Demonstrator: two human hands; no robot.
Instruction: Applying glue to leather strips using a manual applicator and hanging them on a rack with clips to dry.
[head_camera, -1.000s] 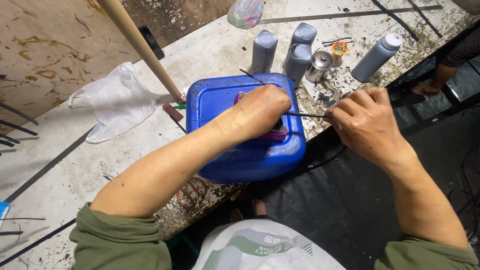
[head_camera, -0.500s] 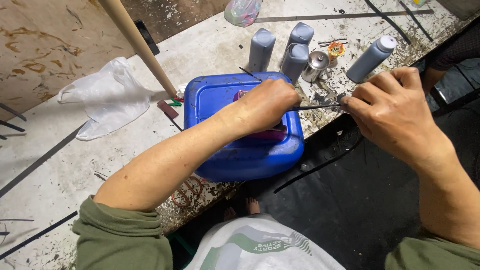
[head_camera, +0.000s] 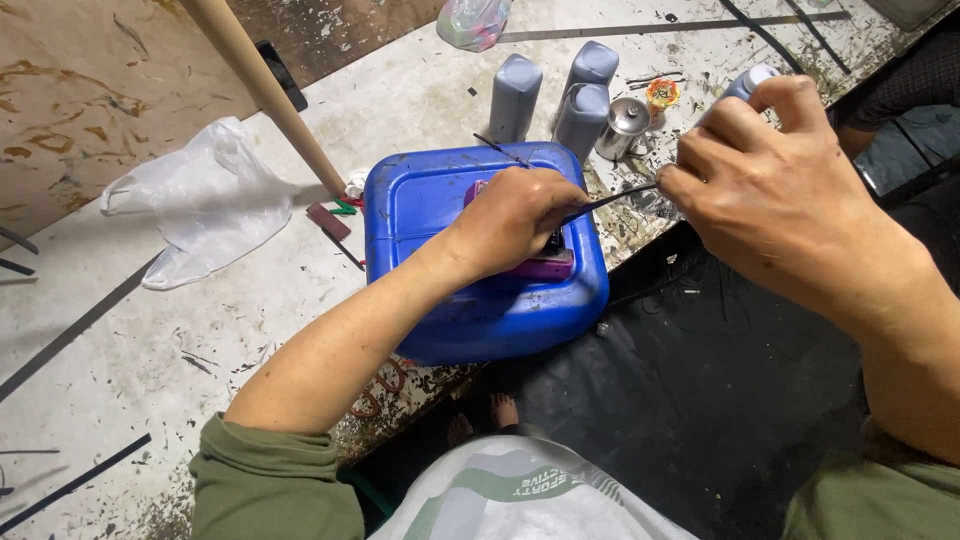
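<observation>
Far left: crumpled white plastic bag (head_camera: 195, 195) on the paint-spattered table (head_camera: 120, 380); a wooden pole (head_camera: 265, 90) slants just right of it. Centre: blue plastic canister (head_camera: 440, 210) lying flat at the table's near edge. Left hand (head_camera: 515, 215) rests on top of it, fingers curled and pressed down on a pink object (head_camera: 545, 265). A thin black strip (head_camera: 610, 202) runs from under this hand rightward to the right hand (head_camera: 775, 185), pinched between thumb and forefinger. Far side: three grey spray cans (head_camera: 515, 95), a small metal cup (head_camera: 625, 125).

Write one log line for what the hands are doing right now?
left hand: pressing pink object on blue container | right hand: pinching thin black strip | behind: grey cans
</observation>
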